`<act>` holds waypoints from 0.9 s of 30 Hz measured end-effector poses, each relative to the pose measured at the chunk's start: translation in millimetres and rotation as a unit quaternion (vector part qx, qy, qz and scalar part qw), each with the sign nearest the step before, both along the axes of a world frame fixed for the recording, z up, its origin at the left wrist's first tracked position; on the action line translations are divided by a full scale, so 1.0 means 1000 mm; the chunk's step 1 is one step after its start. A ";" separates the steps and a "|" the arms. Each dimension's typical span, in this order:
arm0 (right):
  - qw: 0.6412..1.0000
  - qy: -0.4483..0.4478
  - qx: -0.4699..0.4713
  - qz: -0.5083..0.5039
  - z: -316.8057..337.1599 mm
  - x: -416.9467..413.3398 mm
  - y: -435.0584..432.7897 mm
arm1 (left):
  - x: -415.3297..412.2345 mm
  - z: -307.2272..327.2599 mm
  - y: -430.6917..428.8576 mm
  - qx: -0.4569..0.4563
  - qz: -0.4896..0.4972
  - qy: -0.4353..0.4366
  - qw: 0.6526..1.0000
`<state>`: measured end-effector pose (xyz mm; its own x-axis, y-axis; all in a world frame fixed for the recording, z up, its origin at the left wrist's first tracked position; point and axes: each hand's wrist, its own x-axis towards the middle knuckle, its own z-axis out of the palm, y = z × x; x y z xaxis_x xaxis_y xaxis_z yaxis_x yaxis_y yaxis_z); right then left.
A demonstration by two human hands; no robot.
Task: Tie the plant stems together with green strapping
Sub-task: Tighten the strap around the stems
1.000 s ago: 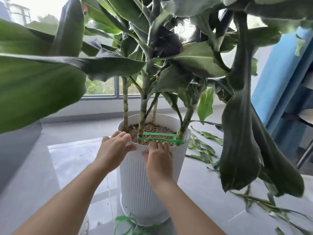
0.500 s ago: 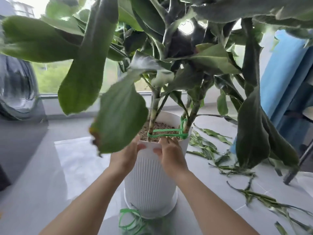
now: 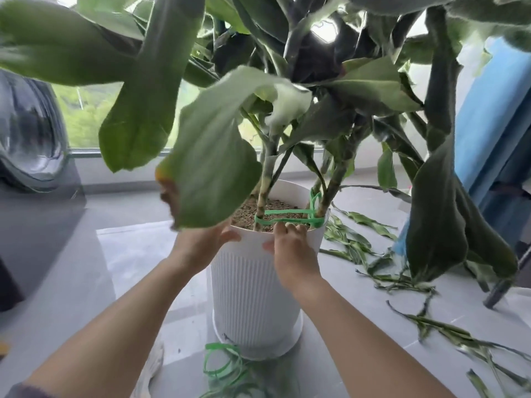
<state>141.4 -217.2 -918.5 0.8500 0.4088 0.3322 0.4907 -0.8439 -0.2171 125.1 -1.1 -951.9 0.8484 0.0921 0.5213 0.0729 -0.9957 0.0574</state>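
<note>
The green strapping [image 3: 287,219] is seen as a flat, bright band wound around the plant stems [image 3: 262,196], just beyond the fingertips of the right hand [image 3: 290,249]. It is drawn in two lines over the soil [image 3: 244,214], from a stem on the left hand's side to a stem beyond the right hand, where a loose loop of it is stood up against the stem. The right hand is clenched on the rim of the white ribbed pot [image 3: 250,297]: its fingers are curled over the edge and its thumb is pressed to the outer wall. The left hand [image 3: 201,244] is held at the rim on the other side, its thumb laid against the edge. Its fingers are covered by a large drooping leaf [image 3: 209,168], so whether the pot is grasped cannot be told. Both forearms are stretched forward from below. A coil of strapping [image 3: 221,364] is left on the floor [image 3: 138,268] between the forearms, and cut leaves [image 3: 356,242] are scattered to the right of the right hand.
</note>
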 end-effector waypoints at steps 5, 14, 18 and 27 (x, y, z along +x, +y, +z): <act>0.997 -0.030 0.037 0.057 -0.004 0.015 -0.027 | -0.022 0.025 -0.048 0.003 -0.017 -0.091 0.996; 0.994 0.029 0.021 0.101 0.007 0.044 -0.066 | -0.030 0.022 -0.093 -0.033 -0.012 -0.107 0.994; 0.991 0.086 -0.006 0.100 0.011 0.049 -0.074 | -0.027 0.019 -0.090 0.003 -0.057 -0.100 0.993; 0.997 0.014 -0.070 0.033 0.009 0.018 -0.061 | -0.025 0.027 -0.049 0.031 -0.111 -0.097 0.989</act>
<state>159.7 -277.9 -909.3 0.8280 0.5046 0.2447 0.5414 -0.8329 -0.1144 100.5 -50.1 -924.9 0.7280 -0.1221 0.6746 -0.1541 -0.9880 -0.0126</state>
